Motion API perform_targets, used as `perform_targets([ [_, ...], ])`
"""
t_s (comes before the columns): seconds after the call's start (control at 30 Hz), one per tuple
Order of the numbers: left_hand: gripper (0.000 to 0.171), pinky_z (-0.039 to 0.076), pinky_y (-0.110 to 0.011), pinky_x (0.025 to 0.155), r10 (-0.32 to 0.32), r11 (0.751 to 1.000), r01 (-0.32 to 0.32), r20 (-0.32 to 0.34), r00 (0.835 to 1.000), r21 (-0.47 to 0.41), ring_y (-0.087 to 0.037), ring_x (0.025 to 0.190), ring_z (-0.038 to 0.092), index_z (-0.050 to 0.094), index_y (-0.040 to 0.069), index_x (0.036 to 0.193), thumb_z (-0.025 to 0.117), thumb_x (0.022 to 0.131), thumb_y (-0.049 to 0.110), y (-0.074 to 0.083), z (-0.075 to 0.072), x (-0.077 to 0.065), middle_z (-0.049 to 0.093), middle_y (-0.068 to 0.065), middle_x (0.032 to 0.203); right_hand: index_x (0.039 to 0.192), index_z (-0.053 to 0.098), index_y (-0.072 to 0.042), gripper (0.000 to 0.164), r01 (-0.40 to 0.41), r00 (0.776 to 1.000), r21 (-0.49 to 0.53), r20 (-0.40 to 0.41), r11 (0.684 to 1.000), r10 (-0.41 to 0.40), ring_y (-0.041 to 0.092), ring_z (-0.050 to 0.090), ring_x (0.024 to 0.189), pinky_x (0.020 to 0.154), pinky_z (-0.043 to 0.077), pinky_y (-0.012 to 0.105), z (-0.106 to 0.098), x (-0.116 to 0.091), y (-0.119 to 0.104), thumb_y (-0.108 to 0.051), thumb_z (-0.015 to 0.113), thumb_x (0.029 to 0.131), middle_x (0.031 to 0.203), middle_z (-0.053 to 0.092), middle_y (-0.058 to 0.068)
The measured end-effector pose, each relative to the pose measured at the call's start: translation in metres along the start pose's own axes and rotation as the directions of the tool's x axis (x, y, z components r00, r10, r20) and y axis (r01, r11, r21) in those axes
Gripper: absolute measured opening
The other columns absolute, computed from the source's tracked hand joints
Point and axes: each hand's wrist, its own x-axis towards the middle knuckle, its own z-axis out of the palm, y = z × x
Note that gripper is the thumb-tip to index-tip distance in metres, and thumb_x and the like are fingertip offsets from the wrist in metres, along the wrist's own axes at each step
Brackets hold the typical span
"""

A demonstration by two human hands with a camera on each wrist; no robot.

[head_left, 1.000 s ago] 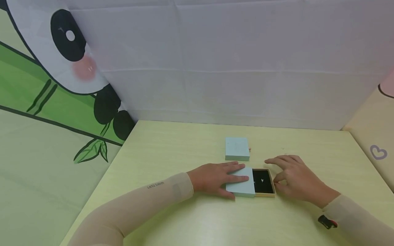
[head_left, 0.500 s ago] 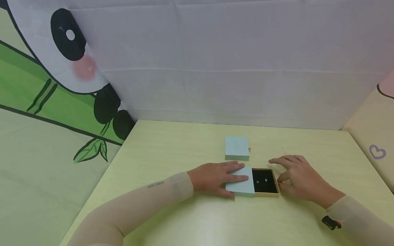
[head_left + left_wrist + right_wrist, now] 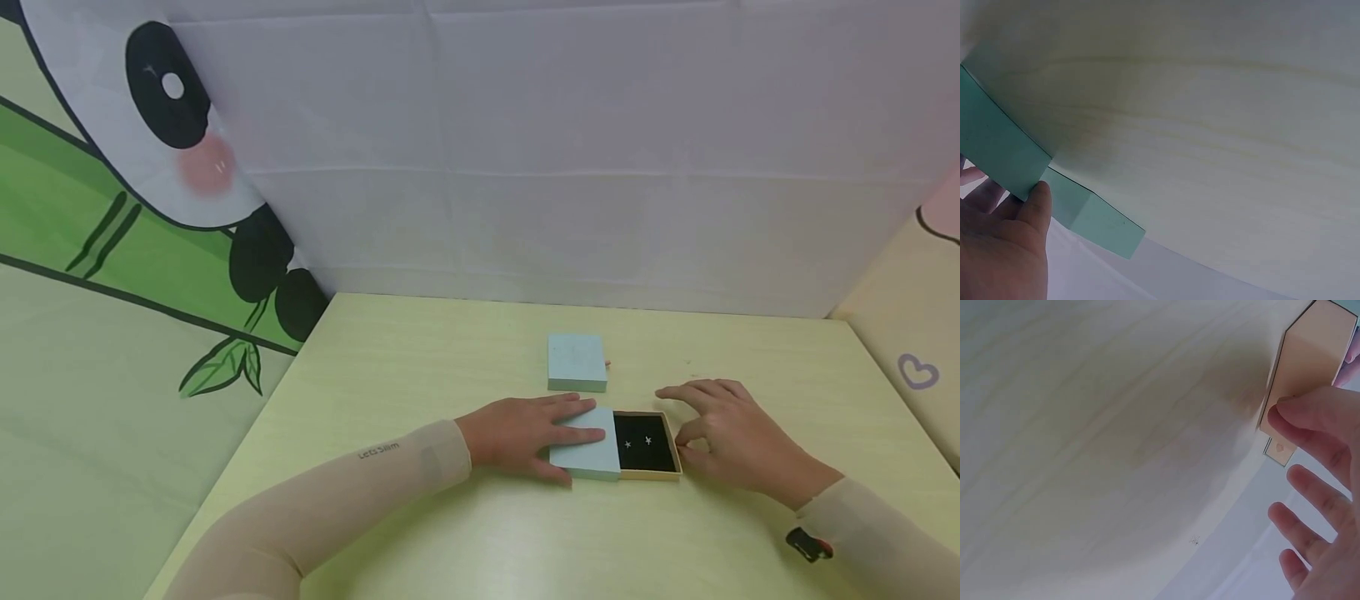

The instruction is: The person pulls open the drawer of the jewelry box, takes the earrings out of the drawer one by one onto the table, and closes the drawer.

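A light blue sliding jewelry box (image 3: 583, 454) lies on the table, its drawer (image 3: 678, 477) pulled partway out to the right. On the drawer's black lining sit two small silver star-shaped pieces (image 3: 648, 440). My left hand (image 3: 525, 437) rests on the blue sleeve with its fingers spread and straight, the thumb by the near edge. My right hand (image 3: 731, 446) is at the drawer's right end. In the right wrist view its thumb and forefinger pinch together at the tan drawer front (image 3: 1304, 369); the bit between the tips is hidden. Its other fingers are held apart.
Behind this box stands a second light blue box (image 3: 576, 362), closed, with a small pinkish tab on its right side. A tiny speckled thing (image 3: 1195, 540) lies on the table near its far edge. A white cloth wall (image 3: 562, 167) rises behind the table.
The drawer has slid a little further right with my right hand, and both star pieces now show fully. Over the last half second almost nothing has moved. The left hand has stayed put.
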Motion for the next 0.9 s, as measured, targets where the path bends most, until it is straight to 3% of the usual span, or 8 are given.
perform_targets([
  [0.23, 0.084, 0.057, -0.035, 0.13, -0.003, 1.0, 0.003, 0.002, 1.0, -0.006, -0.014, 0.187, 0.025, 0.032, 0.049, 0.186, 0.063, 0.114, 0.077, 0.0, 0.0, 0.0, 0.024, 0.009, 0.2, 0.087, 0.086, -0.042, 0.023, -0.054, 0.997, 0.001, 0.057, 0.999, 0.054, 0.046, 0.069, 0.147, 0.117, 0.05, 0.076, -0.003, -0.001, 0.004, -0.024, 0.099, 0.09, 0.158, 0.077, 0.007],
  [0.53, 0.084, 0.059, -0.035, 0.127, -0.006, 1.0, 0.006, 0.01, 1.0, -0.019, -0.015, 0.187, 0.024, 0.032, 0.05, 0.186, 0.063, 0.114, 0.076, 0.0, -0.002, 0.0, 0.023, 0.01, 0.2, 0.101, 0.09, -0.035, 0.021, -0.034, 0.999, -0.021, -0.003, 0.999, 0.034, 0.045, 0.068, 0.146, 0.113, 0.049, 0.075, -0.017, 0.005, 0.011, -0.029, 0.103, 0.086, 0.157, 0.076, 0.009],
  [0.9, 0.084, 0.058, -0.039, 0.131, -0.004, 1.0, 0.004, -0.002, 1.0, -0.03, -0.017, 0.187, 0.025, 0.033, 0.049, 0.186, 0.063, 0.113, 0.077, -0.001, 0.0, 0.0, 0.023, 0.009, 0.2, 0.102, 0.091, -0.033, 0.017, 0.015, 1.0, 0.042, -0.026, 0.999, -0.014, 0.042, 0.066, 0.148, 0.116, 0.047, 0.075, -0.022, 0.024, -0.015, -0.029, 0.101, 0.089, 0.159, 0.076, 0.007],
])
